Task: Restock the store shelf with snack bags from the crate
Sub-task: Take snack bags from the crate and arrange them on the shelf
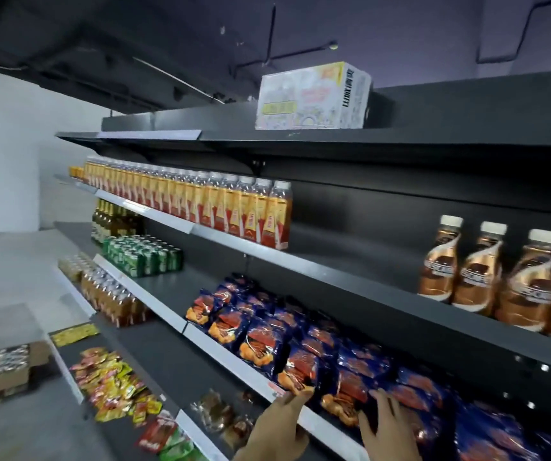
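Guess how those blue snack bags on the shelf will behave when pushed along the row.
The blue snack bags look glossy and crinkled, so probably slippery and floppy, deforming under the hands (left, right) rather than sliding as one. They look puffed and overlap loosely, so likely light and apt to topple over the shelf lip.

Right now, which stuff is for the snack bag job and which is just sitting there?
For the job: blue snack bags, their shelf, left hand, right hand.

Just sitting there: orange bottles, brown bottles, green cans, box on top, yellow packets.
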Action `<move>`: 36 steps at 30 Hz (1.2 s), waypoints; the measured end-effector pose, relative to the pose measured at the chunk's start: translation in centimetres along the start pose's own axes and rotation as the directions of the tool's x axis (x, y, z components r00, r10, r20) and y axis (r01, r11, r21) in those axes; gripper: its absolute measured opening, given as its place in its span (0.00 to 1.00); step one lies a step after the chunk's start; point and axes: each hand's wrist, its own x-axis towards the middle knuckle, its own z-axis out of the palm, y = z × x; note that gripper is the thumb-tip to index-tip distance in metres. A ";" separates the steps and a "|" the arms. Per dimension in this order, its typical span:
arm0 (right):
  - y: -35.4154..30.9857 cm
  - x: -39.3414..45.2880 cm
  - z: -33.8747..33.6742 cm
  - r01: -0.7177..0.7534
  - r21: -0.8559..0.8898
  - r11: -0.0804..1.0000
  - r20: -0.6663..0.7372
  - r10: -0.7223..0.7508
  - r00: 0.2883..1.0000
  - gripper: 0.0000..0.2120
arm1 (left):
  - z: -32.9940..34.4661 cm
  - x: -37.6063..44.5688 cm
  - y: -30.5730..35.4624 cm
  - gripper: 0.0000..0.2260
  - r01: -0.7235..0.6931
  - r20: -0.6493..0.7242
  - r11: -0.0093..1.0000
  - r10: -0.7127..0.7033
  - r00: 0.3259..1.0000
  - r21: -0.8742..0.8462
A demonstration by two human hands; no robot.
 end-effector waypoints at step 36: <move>-28.4 13.8 24.5 -0.346 0.052 0.937 0.087 0.341 0.936 0.38 | -16.2 24.9 -39.5 0.57 0.151 -0.134 0.987 -0.157 0.978 -0.050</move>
